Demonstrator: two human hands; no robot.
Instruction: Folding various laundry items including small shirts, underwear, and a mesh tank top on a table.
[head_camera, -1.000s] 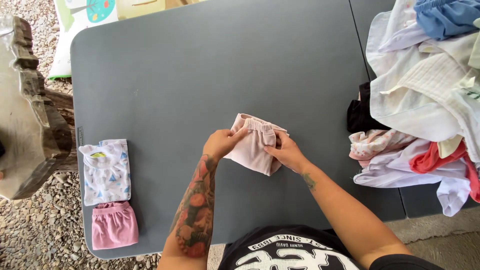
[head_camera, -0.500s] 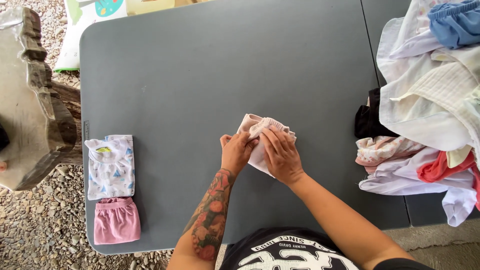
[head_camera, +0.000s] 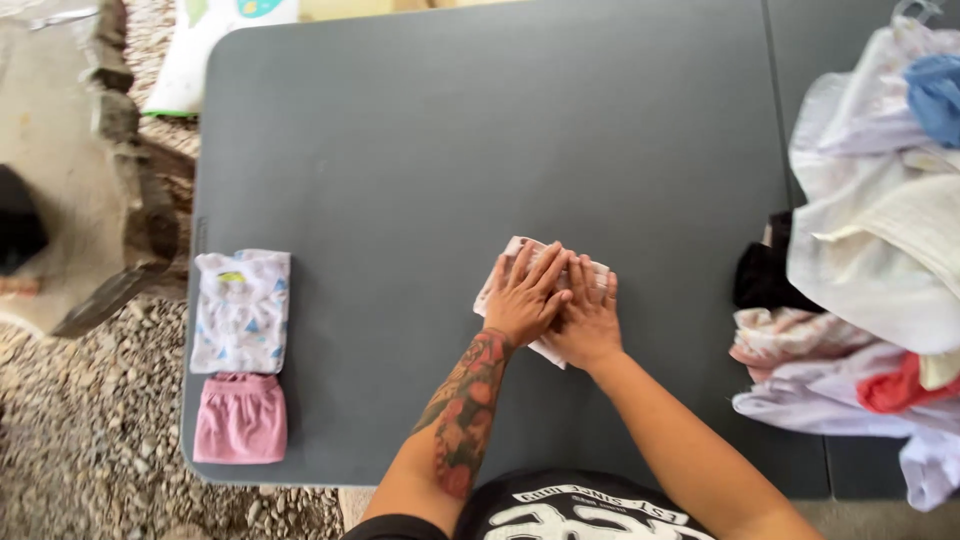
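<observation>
Pale pink folded garment (head_camera: 513, 262) lies flat near the middle of the grey tabletop (head_camera: 480, 130), slightly toward the near edge, and both hands press down on it with fingers spread and flat, neither one clenched round the cloth. Nearest the camera is the person's black printed shirt (head_camera: 570, 508), from which both forearms reach forward; the left one is covered in tattoos. Left hand (head_camera: 522, 297) lies palm down over the left and middle part of the garment, its fingers pointing away and to the right. Right hand (head_camera: 588, 320) sits just beside it, touching it, with its fingers partly under the left hand's fingers and covering the garment's right part. Only the garment's far left corner, its right edge and a small near corner show around the hands. Off to the left, near the tabletop's left edge, a folded pink piece (head_camera: 240, 418) lies closest to the near corner, and a folded white patterned piece (head_camera: 241, 311) lies just beyond it, touching or almost touching. On the right side a loose pile of laundry (head_camera: 870, 290) in white, pink, red, black and blue is heaped, well apart from the hands. Gravel ground (head_camera: 90, 440) shows beyond the left edge.
</observation>
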